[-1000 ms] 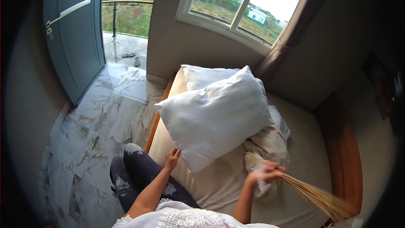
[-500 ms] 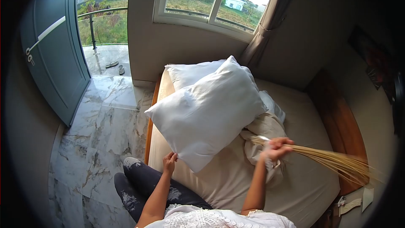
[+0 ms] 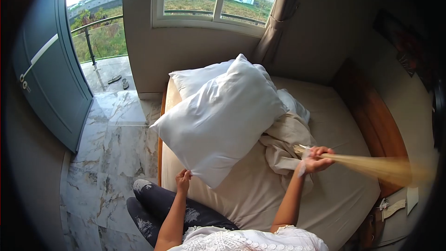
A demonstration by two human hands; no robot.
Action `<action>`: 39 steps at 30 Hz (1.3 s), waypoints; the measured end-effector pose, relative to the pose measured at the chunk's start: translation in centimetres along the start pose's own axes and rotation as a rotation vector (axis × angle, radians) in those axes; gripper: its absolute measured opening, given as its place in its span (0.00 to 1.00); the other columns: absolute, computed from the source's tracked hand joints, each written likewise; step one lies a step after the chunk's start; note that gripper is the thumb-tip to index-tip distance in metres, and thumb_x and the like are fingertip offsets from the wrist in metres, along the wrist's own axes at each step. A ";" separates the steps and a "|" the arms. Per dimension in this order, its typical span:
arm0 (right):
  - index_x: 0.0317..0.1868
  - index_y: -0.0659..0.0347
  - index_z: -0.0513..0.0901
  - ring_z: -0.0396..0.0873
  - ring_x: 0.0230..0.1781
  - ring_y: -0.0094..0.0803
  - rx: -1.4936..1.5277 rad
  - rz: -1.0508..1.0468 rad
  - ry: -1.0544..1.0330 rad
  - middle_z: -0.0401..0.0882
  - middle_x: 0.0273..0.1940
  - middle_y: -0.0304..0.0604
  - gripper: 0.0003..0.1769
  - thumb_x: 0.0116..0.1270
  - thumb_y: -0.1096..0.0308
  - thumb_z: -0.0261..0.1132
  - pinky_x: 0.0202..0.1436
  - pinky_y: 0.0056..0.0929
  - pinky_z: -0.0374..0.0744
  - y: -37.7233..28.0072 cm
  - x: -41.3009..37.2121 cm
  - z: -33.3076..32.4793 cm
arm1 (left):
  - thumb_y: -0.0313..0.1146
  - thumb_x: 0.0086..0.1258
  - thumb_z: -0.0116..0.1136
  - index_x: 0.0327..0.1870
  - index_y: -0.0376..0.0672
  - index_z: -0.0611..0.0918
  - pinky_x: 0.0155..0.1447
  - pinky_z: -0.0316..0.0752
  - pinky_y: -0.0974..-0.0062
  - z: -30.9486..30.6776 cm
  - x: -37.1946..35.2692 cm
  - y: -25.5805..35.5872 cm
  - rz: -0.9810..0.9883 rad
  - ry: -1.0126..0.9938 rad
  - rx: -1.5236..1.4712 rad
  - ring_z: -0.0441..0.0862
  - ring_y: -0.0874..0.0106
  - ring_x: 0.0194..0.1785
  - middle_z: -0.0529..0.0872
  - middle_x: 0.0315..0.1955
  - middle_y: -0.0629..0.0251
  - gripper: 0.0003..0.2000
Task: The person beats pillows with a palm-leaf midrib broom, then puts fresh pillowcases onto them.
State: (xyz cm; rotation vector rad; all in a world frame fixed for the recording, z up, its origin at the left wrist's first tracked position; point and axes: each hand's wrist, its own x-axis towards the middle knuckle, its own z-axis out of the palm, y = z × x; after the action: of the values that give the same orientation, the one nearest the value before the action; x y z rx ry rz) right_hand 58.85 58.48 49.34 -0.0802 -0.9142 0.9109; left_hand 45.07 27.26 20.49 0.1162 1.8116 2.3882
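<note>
A white pillow [image 3: 223, 121] lies tilted over another white pillow [image 3: 193, 80] on the bed. My left hand [image 3: 184, 180] pinches the corner of the upper pillow nearest me. Held in my right hand [image 3: 318, 159] is a stick broom [image 3: 362, 163], a bundle of thin straw-coloured sticks. Its bristle end points right over the bed and is smeared by motion, while the bound end shows left of my fist. Below and left of that fist, a crumpled beige cloth [image 3: 285, 135] rests on the mattress, partly under the pillow.
Beige sheeting covers the bed [image 3: 344, 130], with a wooden headboard [image 3: 369, 121] to the right. Papers [image 3: 395, 209] lie near the lower right corner. An open door [image 3: 51, 60] and sandals [image 3: 114, 79] are at left. Marble tiles [image 3: 107, 158] floor the room.
My right hand has moved right with the broom, whose bristles are now more blurred. My left hand keeps its pinch on the pillow corner. The whole view has shifted slightly.
</note>
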 end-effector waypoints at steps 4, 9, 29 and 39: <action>0.42 0.73 0.68 0.74 0.29 0.39 -1.101 -0.019 -0.648 0.72 0.31 0.54 0.23 0.69 0.56 0.42 0.34 0.38 0.73 11.7 -12.6 -16.2 | 0.29 0.62 0.49 0.21 0.35 0.76 0.26 0.62 0.84 -0.3 0.1 -0.6 0.028 -0.018 0.016 0.68 0.82 0.20 0.75 0.16 0.70 0.10; 0.27 0.54 0.72 0.52 0.10 0.11 -0.505 0.891 -0.534 0.57 0.15 0.25 0.19 0.67 0.50 0.48 0.10 0.12 0.53 5.5 -4.7 -8.2 | 0.29 0.62 0.49 0.21 0.34 0.76 0.26 0.63 0.84 0.0 -0.5 0.7 0.019 -0.004 0.055 0.69 0.82 0.20 0.75 0.16 0.69 0.10; 0.37 0.61 0.67 0.53 0.16 0.14 0.027 0.445 -0.394 0.58 0.20 0.29 0.22 0.68 0.48 0.43 0.16 0.09 0.53 -5.4 -1.1 2.9 | 0.36 0.64 0.47 0.37 0.37 0.80 0.32 0.71 0.78 0.4 -1.1 1.1 -0.017 -0.026 0.133 0.76 0.77 0.25 0.82 0.23 0.64 0.13; 0.27 0.57 0.69 0.57 0.12 0.21 -0.568 0.863 -1.408 0.58 0.14 0.31 0.15 0.68 0.57 0.46 0.14 0.21 0.57 0.3 -17.1 -11.4 | 0.38 0.67 0.42 0.26 0.37 0.78 0.30 0.65 0.82 -0.2 1.3 1.3 -0.079 0.118 -0.155 0.70 0.81 0.23 0.74 0.16 0.70 0.16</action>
State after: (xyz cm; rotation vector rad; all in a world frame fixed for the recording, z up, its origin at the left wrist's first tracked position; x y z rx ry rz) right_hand 61.99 49.99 30.91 -0.3650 -2.5685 1.4708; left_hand 43.70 26.96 21.65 -0.1123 1.6361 2.5158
